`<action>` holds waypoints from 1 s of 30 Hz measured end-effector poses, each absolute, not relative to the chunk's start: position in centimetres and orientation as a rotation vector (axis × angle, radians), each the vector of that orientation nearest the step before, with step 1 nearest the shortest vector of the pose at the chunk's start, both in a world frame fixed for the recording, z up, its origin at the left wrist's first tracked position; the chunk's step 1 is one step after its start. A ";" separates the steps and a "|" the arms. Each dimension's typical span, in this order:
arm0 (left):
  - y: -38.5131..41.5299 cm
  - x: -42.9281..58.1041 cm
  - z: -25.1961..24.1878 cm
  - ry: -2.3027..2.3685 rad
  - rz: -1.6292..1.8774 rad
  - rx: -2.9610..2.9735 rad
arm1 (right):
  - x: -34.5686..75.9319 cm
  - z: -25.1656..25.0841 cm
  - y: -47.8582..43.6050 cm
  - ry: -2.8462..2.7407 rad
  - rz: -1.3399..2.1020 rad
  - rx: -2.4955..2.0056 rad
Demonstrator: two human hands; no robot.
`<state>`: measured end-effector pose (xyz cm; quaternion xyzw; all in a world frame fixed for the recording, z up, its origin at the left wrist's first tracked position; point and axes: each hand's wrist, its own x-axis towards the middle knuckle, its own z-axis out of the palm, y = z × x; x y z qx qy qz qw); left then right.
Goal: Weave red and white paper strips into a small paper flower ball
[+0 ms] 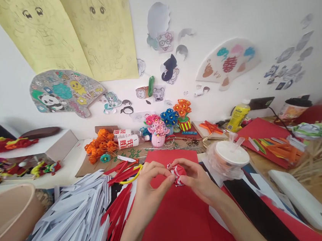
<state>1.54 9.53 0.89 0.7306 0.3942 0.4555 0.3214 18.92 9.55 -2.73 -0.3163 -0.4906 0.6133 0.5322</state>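
Observation:
Between my two hands is a small red-and-white folded paper piece (pixel 178 174), held over a sheet of red paper (pixel 174 218). My left hand (pixel 155 178) pinches its left side between thumb and forefinger. My right hand (pixel 194 178) grips it from the right, fingers curled over the top. The fingers hide part of the piece. Left of my left forearm lie red paper strips (pixel 117 213), with a pile of white paper strips (pixel 70 218) beyond them. A yellow curved piece (pixel 132 176) rests near my left wrist.
A lidded drink cup (pixel 232 154) in plastic stands right of my hands. Behind are pipe-cleaner flower pots (pixel 158 130), orange flowers (pixel 99 146) and a yellow bottle (pixel 239 116). A pink bowl (pixel 11 213) sits at left, a white flat case (pixel 307 201) at right. A wall closes the back.

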 end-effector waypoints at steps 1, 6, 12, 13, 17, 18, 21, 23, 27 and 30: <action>9.6 1.5 0.9 1.029 1.202 1.921 | 18.9 -2.7 9.5 -1.159 1.470 -0.749; 9.7 1.0 0.8 1.077 1.297 1.956 | 18.5 -2.3 9.3 -1.037 1.606 -0.617; 9.4 1.2 0.9 1.083 1.338 2.120 | 18.3 -2.2 9.3 -0.924 1.697 -0.617; 9.3 1.3 0.9 1.084 1.334 2.150 | 18.3 -2.3 9.3 -0.917 1.703 -0.634; 9.0 1.7 0.7 1.095 1.322 2.265 | 18.2 -2.7 9.5 -0.947 1.711 -0.706; 9.0 1.8 0.7 1.091 1.315 2.290 | 18.2 -2.9 9.6 -0.966 1.705 -0.721; 9.0 1.9 0.6 1.067 1.280 2.351 | 18.1 -3.0 9.6 -1.001 1.680 -0.751; 9.0 1.9 0.5 1.065 1.263 2.387 | 18.1 -3.0 9.5 -1.006 1.666 -0.768; 9.0 2.0 0.3 1.122 1.224 2.454 | 18.1 -2.9 9.4 -1.040 1.620 -0.801; 8.9 2.0 0.3 1.153 1.197 2.480 | 18.1 -2.8 9.3 -1.062 1.606 -0.836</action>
